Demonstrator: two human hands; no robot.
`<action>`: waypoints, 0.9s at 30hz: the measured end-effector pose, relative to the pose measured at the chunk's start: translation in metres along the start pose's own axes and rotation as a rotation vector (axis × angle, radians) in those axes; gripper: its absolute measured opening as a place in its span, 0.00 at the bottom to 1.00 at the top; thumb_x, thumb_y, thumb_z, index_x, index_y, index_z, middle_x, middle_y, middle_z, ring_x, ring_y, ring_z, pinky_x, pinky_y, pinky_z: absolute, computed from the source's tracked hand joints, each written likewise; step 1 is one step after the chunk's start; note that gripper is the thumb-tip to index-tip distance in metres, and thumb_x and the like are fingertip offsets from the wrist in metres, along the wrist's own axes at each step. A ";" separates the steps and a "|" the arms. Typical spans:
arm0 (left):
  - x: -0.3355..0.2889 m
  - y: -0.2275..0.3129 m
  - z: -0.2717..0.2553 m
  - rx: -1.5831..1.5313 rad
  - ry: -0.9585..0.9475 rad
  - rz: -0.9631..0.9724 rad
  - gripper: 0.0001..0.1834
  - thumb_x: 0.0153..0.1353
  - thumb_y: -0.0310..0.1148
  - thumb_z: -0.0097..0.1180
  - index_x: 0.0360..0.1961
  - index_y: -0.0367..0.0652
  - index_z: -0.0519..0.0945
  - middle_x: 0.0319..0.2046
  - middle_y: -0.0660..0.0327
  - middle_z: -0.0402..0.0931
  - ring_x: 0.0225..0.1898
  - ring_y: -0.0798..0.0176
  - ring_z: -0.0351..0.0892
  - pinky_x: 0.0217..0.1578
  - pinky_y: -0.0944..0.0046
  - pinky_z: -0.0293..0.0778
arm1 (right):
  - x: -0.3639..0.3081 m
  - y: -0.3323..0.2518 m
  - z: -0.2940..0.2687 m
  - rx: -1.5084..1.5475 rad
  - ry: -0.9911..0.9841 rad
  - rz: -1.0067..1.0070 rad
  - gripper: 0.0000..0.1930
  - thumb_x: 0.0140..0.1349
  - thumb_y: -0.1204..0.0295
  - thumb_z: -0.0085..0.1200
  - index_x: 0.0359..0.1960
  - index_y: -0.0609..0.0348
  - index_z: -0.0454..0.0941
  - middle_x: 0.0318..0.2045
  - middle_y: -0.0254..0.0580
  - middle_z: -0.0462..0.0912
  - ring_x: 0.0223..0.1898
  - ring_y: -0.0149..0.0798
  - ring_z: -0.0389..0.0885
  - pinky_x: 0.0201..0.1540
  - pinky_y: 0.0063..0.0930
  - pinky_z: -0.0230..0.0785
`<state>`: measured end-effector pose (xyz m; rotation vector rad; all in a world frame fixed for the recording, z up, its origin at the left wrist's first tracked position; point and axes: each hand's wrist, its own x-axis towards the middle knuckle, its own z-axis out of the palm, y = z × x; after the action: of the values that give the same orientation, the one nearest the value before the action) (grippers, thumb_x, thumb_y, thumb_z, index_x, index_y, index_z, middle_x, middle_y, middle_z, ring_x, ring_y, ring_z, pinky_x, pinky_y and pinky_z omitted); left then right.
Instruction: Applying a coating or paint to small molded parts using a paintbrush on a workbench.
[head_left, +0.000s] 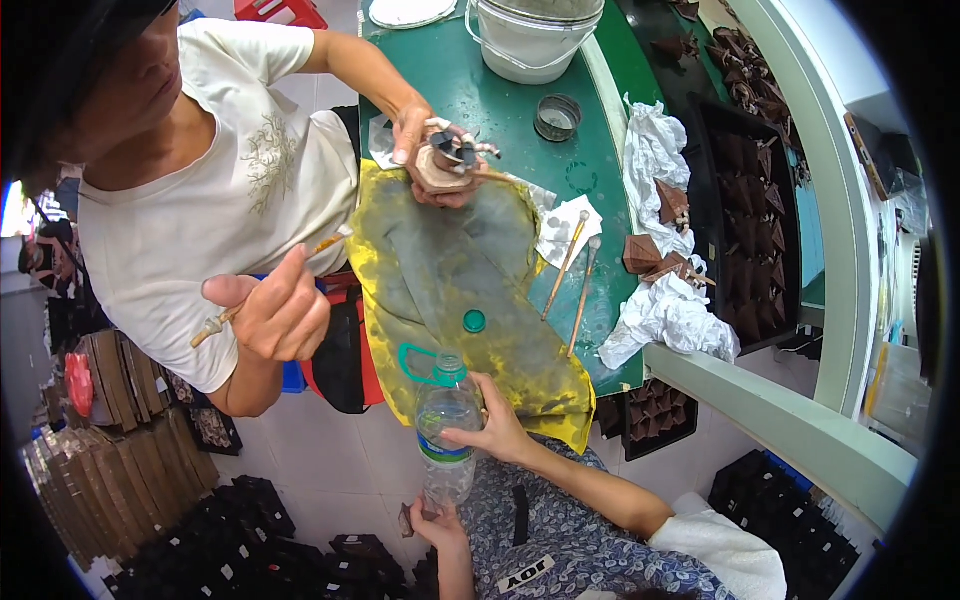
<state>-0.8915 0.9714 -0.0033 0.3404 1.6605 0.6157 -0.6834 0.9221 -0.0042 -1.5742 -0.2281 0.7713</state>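
My right hand [490, 430] is wrapped round the side of a large clear plastic bottle [445, 485]. The bottle has a green carrying loop and a blue-green label, and its neck looks uncapped. By the bottle's base is my left hand [437, 527], its fingers curled, with a small brown piece [406, 519] at the fingertips; how far the hand also supports the bottle cannot be made out. A round green cap [474, 320] lies on the stained yellow cloth [450, 260], just beyond the bottle's neck.
Across from me, a co-worker's hand [280, 310] holds a brush; their other hand [412, 135] grips a small figurine [445, 165]. Brushes [585, 295], a black dish [557, 118] and a white bucket [535, 40] stand or lie on the green table. A pale rail [760, 410] crosses at right.
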 end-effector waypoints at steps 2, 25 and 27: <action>-0.005 0.004 0.002 -0.002 0.037 0.028 0.21 0.53 0.40 0.50 0.46 0.39 0.71 0.48 0.57 0.69 0.52 0.58 0.65 0.52 0.54 0.66 | 0.000 -0.003 -0.001 0.055 -0.024 0.062 0.42 0.42 0.67 0.69 0.58 0.63 0.58 0.50 0.42 0.67 0.54 0.35 0.66 0.56 0.29 0.59; -0.005 0.002 -0.008 -0.049 0.019 0.057 0.16 0.49 0.35 0.55 0.40 0.47 0.70 0.45 0.64 0.69 0.51 0.55 0.62 0.53 0.46 0.63 | 0.001 0.022 -0.006 0.331 -0.078 0.074 0.40 0.44 0.69 0.67 0.58 0.64 0.57 0.51 0.42 0.67 0.54 0.36 0.66 0.56 0.30 0.59; -0.005 0.002 -0.006 -0.047 0.026 0.055 0.16 0.49 0.35 0.55 0.40 0.47 0.69 0.45 0.64 0.69 0.51 0.55 0.62 0.53 0.46 0.63 | 0.002 0.022 -0.008 0.304 -0.106 0.072 0.40 0.45 0.76 0.66 0.59 0.63 0.55 0.52 0.39 0.66 0.55 0.32 0.64 0.57 0.28 0.58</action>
<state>-0.8968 0.9689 0.0028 0.3468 1.6630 0.7018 -0.6841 0.9131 -0.0257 -1.2617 -0.1245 0.9017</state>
